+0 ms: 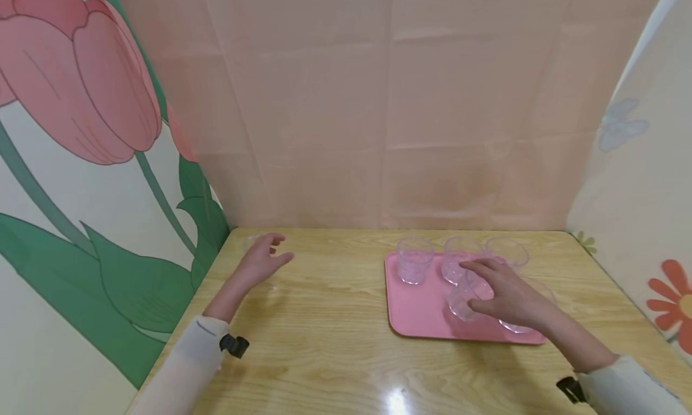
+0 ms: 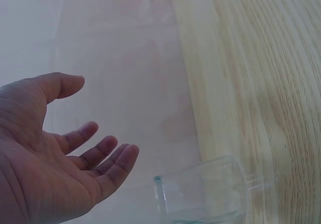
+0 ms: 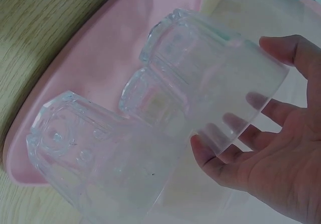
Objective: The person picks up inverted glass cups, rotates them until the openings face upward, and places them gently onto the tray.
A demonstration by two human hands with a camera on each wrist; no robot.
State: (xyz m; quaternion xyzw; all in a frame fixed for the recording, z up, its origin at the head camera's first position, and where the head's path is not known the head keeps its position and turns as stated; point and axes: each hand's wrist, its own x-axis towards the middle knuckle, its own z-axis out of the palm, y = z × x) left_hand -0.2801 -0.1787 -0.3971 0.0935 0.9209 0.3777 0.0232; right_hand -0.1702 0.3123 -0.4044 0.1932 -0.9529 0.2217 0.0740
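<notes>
My right hand (image 1: 505,298) curls its thumb and fingers round a clear drinking glass (image 1: 462,304) over a pink tray (image 1: 416,319). In the right wrist view the thumb lies at one side of that glass (image 3: 200,68) near its rim, and fingers show through its wall. Other clear glasses stand on the tray, one (image 1: 415,262) at its left and another (image 3: 100,158) beside the held one. My left hand (image 1: 261,260) hangs above the table's far left with loosely bent fingers and holds nothing. Just past its fingertips a clear glass (image 2: 200,194) stands on the table.
The wooden table (image 1: 324,319) runs back to a pinkish sheet (image 1: 378,115) hung behind it. A wall with a painted tulip (image 1: 81,72) borders the left, and another wall with painted flowers (image 1: 673,301) the right.
</notes>
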